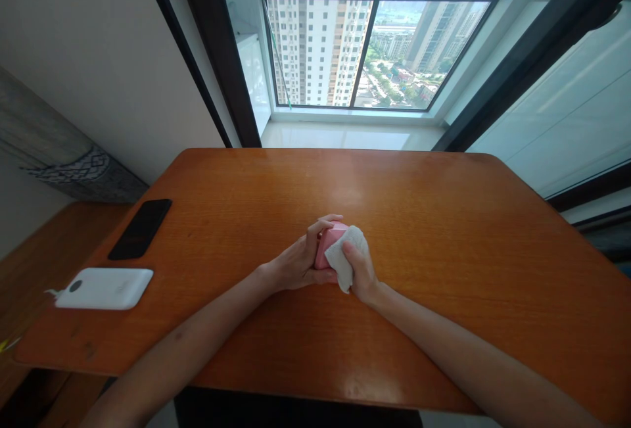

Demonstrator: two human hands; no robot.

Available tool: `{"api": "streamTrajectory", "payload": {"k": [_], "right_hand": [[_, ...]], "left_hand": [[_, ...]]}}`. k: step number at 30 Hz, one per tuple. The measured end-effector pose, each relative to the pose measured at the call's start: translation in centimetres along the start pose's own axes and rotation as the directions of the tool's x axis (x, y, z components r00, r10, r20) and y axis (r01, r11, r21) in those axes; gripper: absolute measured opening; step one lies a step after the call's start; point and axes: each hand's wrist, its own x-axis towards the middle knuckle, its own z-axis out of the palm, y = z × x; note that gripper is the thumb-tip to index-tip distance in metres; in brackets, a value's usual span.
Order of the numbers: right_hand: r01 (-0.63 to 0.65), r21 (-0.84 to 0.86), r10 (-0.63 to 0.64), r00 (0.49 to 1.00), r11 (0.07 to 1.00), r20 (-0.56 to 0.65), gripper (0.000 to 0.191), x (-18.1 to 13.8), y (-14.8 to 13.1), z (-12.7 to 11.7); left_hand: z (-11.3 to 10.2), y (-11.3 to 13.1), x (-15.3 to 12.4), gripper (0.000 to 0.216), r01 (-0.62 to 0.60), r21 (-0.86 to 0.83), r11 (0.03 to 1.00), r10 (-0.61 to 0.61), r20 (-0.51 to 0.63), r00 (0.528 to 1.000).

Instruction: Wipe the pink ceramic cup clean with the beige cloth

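Observation:
A small pink box-like object (329,242) sits between both hands at the middle of the orange wooden table (444,231). My left hand (300,260) wraps round its left side, fingers curled over the top. My right hand (362,270) presses a white folded tissue (345,254) against the pink object's right face, with the thumb on the tissue. Most of the pink object is hidden by the fingers and the tissue.
A black phone (140,229) lies face up near the table's left edge. A white power bank (106,288) with a short cable lies in front of it. A large window (365,40) stands behind the table's far edge.

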Motion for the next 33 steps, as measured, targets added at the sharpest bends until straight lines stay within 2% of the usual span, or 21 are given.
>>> {"api": "streamTrajectory", "payload": {"k": [4, 7, 13, 16, 19, 21, 25, 29, 31, 33], "right_hand": [[0.168, -0.180, -0.148, 0.982, 0.969, 0.118, 0.046, -0.1, -0.4, -0.4], [0.308, -0.292, -0.245, 0.941, 0.905, 0.232, 0.040, 0.1, -0.8, -0.8], [0.582, -0.400, -0.339, 0.777, 0.708, 0.530, 0.026, 0.8, -2.0, -0.8], [0.702, -0.435, -0.352, 0.680, 0.564, 0.643, 0.020, 0.8, -2.3, -0.4], [0.751, -0.463, -0.347, 0.640, 0.470, 0.686, 0.015, 0.6, -2.4, 0.0], [0.749, -0.478, -0.333, 0.644, 0.459, 0.688, 0.012, 0.4, -2.3, 0.1], [0.709, -0.508, -0.331, 0.690, 0.489, 0.644, 0.009, 0.2, -1.7, 0.1], [0.723, -0.518, -0.352, 0.682, 0.458, 0.641, 0.007, 0.2, -0.9, -0.1], [0.690, -0.520, -0.350, 0.713, 0.504, 0.607, 0.009, 0.3, -0.7, -0.1], [0.620, -0.509, -0.340, 0.770, 0.597, 0.539, 0.014, 0.3, -0.7, -0.2]], "left_hand": [[-0.2, 0.9, 0.1, 0.088, 0.090, -0.093, 0.992, -0.088, 0.023, 0.996], [-0.3, 1.1, 0.2, 0.080, 0.156, -0.149, 0.976, -0.151, 0.049, 0.987], [-0.6, 2.0, 0.7, 0.085, 0.328, -0.268, 0.906, -0.316, 0.090, 0.945], [-0.9, 2.6, 1.1, 0.080, 0.331, -0.318, 0.888, -0.316, 0.101, 0.943], [-1.1, 2.8, 1.3, 0.076, 0.318, -0.338, 0.886, -0.303, 0.099, 0.948], [-1.1, 2.8, 1.4, 0.076, 0.320, -0.339, 0.885, -0.308, 0.090, 0.947], [-1.0, 2.9, 1.4, 0.079, 0.336, -0.328, 0.883, -0.327, 0.084, 0.941], [-1.0, 2.7, 1.3, 0.082, 0.327, -0.320, 0.889, -0.317, 0.085, 0.945], [-1.0, 2.4, 1.2, 0.083, 0.292, -0.314, 0.904, -0.284, 0.070, 0.956], [-1.0, 2.2, 1.2, 0.086, 0.229, -0.309, 0.923, -0.232, 0.029, 0.972]]}}
